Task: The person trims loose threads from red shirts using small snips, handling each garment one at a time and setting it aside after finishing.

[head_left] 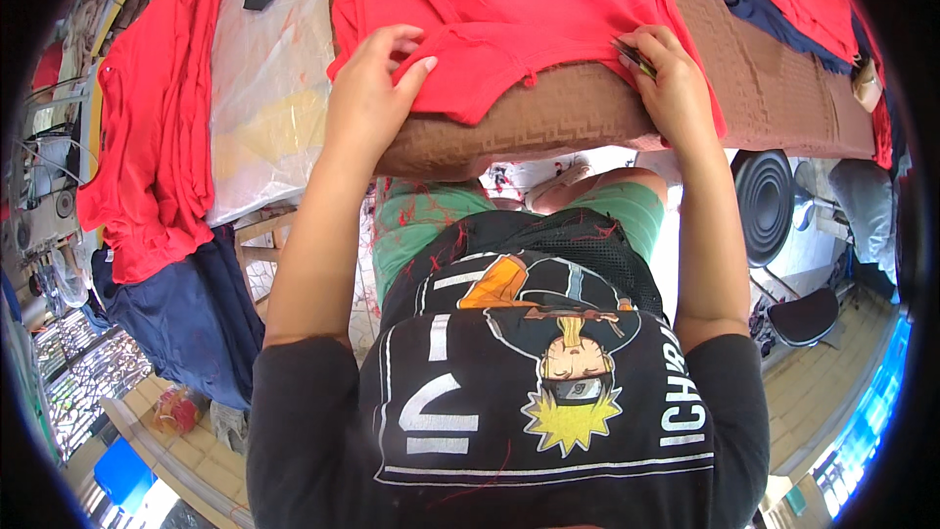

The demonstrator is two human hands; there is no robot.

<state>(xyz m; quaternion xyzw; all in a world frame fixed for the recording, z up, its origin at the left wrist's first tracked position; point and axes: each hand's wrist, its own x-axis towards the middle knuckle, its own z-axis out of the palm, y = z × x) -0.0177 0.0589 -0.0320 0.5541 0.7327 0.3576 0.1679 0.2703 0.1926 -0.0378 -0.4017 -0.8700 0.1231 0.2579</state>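
A red garment [509, 5] lies spread over a brown-covered table in front of me, its near edge folded and curved. My left hand [377, 83] rests at the garment's left near edge, thumb and fingers apart on the cloth. At the right near edge, the fingers of my right hand [674, 78] are closed round a small dark tool [638, 59] that looks like thread snips, mostly hidden by the hand. A little red knot of cloth or thread [531, 79] sticks out from the near edge between the hands.
The brown table cover [519, 127] ends just before my lap. To the left, red cloth [162, 127] and navy cloth [181, 313] hang beside a plastic-covered surface [274, 88]. More red and navy garments [798, 0] lie far right. A round black stool seat [765, 206] stands below right.
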